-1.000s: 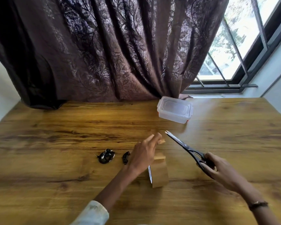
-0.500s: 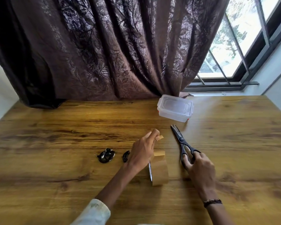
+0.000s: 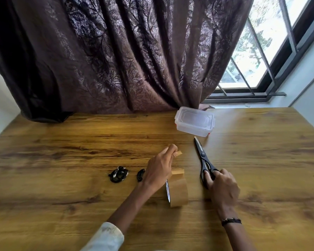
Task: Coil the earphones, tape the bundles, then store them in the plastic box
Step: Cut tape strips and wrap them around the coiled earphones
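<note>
Two black coiled earphone bundles lie on the wooden table (image 3: 62,145): one (image 3: 118,174) to the left, the other (image 3: 140,175) partly hidden behind my left hand (image 3: 159,168). That hand pinches a small cut strip of brown tape (image 3: 179,153) between thumb and fingers. A roll of brown tape (image 3: 178,192) stands on edge just right of my left wrist. Black scissors (image 3: 202,159) lie flat and closed, blades pointing away. My right hand (image 3: 222,185) rests on their handles, fingers still at the loops. A clear plastic box (image 3: 195,121) with its lid on sits at the back.
A dark brown curtain (image 3: 125,57) hangs along the table's far edge, touching it behind the box. A window (image 3: 261,51) is at the back right, with a wall to the right of the table.
My right hand brought the scissors down from the air and laid them flat on the table, closed, beside the tape roll. My left hand kept the tape strip and barely moved.
</note>
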A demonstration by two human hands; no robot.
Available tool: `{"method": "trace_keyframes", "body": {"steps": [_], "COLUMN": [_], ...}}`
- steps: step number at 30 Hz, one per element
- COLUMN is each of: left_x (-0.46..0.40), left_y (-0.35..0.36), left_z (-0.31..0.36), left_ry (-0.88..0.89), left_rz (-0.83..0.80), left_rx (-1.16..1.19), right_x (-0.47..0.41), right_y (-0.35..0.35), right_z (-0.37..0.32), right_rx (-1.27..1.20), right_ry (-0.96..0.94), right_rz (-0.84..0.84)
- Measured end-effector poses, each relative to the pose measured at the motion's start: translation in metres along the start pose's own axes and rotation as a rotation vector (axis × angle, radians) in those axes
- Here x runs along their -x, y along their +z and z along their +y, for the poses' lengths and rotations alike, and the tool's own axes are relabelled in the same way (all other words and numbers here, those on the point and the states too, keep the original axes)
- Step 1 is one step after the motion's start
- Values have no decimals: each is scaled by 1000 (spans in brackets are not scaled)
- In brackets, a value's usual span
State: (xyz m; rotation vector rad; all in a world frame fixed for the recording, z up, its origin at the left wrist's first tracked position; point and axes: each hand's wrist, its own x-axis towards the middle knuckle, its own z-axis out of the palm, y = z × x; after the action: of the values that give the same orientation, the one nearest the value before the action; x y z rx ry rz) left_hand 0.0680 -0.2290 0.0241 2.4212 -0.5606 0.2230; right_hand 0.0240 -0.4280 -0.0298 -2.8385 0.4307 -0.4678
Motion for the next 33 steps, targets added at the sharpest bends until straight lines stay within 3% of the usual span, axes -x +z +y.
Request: {"method": "trace_keyframes", "body": {"steps": [6, 9, 13, 17, 20, 22, 26, 29, 33], "left_x": [1, 1, 2, 1, 1, 1, 3, 6, 8], "left_y": [-2, -3, 2, 4, 2, -4, -20, -27, -30], "left_z": [2, 2, -1, -5, -8, -10, -16, -13, -10], "left_ry": [-6, -24, -82, -166, -329, -460, -688, -806, -865], "left_rz": [6, 15, 21, 89, 157, 201, 278, 238, 184], "left_rx": [7, 10, 29, 95, 289, 476, 810, 1015, 1121], "right_x": [4, 21, 53, 58, 52, 48, 27, 8, -3], "right_y": [-7, -38, -74, -65, -63, -63, -58, -43, -23], "right_z": [0, -12, -39, -42, -43, -44, -42, -42, -42], "right_rx": [-33, -372, -863, -973, -1037, -1004, -616, -316, -143], "right_ry": [82, 57, 101, 116, 107, 48, -245, -481, -523], "right_rz": [-42, -121, -539, -621, -628, -495, -188, -91, -63]}}
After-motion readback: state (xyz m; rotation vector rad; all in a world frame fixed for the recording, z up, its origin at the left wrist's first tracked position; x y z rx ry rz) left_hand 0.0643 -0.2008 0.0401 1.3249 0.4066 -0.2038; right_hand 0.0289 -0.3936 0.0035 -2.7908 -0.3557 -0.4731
